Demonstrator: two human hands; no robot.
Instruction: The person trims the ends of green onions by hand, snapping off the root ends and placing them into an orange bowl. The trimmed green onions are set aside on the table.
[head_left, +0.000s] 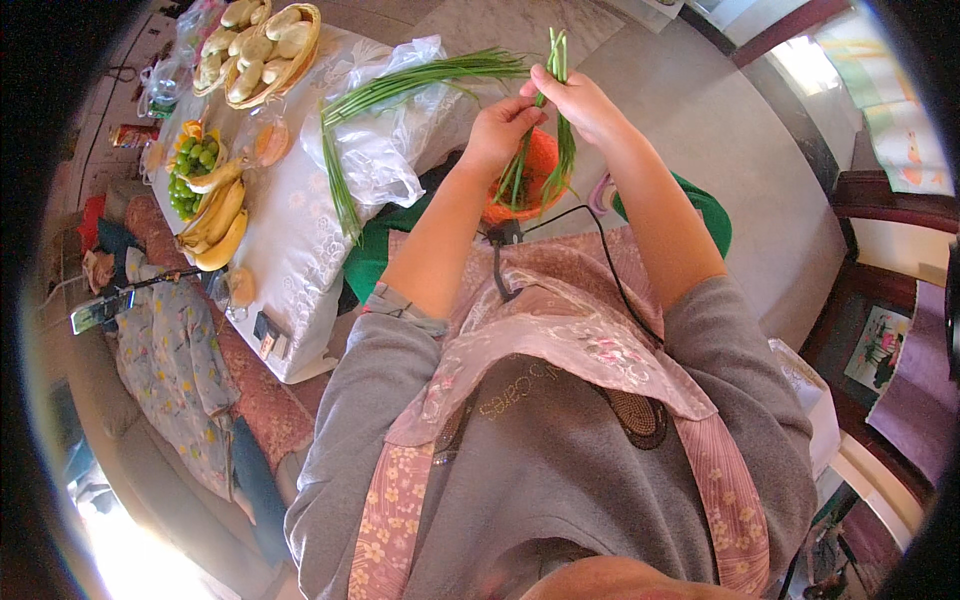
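My right hand (577, 105) grips a small bunch of long green chives (558, 56), pale ends up, with the leaves bent down below the hand. My left hand (504, 129) is beside it, fingertips pinched on strands of the bunch whose tips hang down. Right below both hands is an orange-red bin (541, 161), its inside partly hidden by the leaves. A larger pile of chives (405, 79) lies to the left on a crumpled white plastic bag (382, 142). Some of its leaves droop towards the table's near edge.
The table (289, 247) has a pale lace cloth. On it are baskets of light buns or similar rounded food (274, 56), green grapes (196, 161), bananas (217, 217), glass cups (240, 289) and a small box (270, 334). A phone on a stick (101, 313) juts out at left. A black cable (607, 262) crosses my apron.
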